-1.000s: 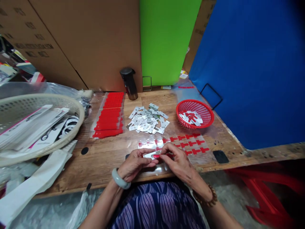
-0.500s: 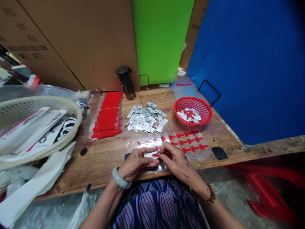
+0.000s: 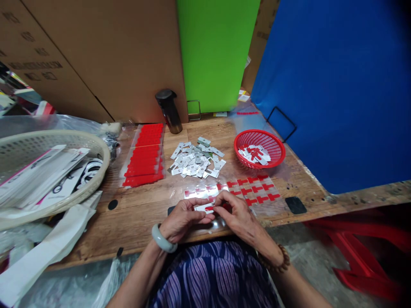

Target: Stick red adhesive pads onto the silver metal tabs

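Observation:
Between the thumb and fingers of my left hand is a small flat metal plate, silvery white. My right hand pinches a red sticker that lies against the plate's right end. How far the sticker is stuck down I cannot tell. Under and beyond my hands lies a clear sheet of red stickers, T-shaped and in rows. Farther back is a loose pile of metal plates with holes or slots. Right of the pile, a red basket holds plates with red stickers on them.
Stacked red sticker sheets lie left of the pile, and a dark bottle stands behind. A large cream basket with printed cards takes up the left side. Cardboard, a green panel and a blue panel close off the back.
Little differs. Both hands stay in nearly the same place on the plate, and the red sticker sits slightly differently at its right end.

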{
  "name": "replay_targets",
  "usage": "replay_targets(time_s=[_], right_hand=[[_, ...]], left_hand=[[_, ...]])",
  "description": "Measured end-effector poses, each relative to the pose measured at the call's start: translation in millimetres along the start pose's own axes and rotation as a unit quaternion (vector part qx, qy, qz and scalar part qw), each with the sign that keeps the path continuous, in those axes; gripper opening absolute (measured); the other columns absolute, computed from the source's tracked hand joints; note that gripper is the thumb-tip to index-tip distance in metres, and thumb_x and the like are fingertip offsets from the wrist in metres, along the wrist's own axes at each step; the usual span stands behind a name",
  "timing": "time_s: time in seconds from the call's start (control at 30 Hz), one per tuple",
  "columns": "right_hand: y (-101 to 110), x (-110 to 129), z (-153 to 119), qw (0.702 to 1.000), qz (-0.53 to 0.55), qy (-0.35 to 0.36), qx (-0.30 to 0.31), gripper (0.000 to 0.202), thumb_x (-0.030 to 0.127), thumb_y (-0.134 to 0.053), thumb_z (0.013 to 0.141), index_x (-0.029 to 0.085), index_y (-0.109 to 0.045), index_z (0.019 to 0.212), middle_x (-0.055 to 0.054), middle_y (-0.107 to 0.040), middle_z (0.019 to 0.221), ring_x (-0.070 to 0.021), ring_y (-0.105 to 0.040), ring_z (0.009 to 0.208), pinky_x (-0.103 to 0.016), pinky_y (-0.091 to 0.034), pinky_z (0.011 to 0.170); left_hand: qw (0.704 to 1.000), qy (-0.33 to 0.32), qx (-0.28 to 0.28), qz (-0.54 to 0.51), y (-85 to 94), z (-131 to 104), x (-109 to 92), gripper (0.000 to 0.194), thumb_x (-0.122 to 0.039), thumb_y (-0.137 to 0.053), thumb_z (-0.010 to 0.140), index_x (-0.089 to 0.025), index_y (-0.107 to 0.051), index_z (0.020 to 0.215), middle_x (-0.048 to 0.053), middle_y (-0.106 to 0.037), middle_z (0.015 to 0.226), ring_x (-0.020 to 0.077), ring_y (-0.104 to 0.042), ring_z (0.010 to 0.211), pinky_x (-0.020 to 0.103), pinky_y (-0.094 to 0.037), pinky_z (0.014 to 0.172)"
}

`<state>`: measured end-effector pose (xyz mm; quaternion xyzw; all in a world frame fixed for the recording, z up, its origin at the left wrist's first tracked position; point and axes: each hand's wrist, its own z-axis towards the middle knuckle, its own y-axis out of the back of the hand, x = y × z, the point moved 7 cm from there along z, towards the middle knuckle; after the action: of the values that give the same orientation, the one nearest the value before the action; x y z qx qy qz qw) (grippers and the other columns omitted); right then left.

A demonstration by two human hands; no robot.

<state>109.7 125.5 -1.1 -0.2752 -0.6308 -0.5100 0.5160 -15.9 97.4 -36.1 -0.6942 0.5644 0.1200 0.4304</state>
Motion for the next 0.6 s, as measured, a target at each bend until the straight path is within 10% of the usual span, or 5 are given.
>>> replay_targets(time_s=[0.6], right_hand=[[-0.1,-1.0,-1.1,1.000,0.005,-0.004,-0.008,0.010,0.010,-0.049,0.076,0.019,-0.050,0.072,0.003,-0.053,0.070,-0.0118,-0.050,0.067,-0.023,-0.039,0.063]], left_hand=[[1.000,0.002,-0.001,-0.004,0.0,0.0,1.0,0.040,-0.006,-0.073,0.060,-0.009,-0.062,0.098,0.010,-0.072,0.080,0.0157,-0.069,0.072,0.023,-0.052,0.072]])
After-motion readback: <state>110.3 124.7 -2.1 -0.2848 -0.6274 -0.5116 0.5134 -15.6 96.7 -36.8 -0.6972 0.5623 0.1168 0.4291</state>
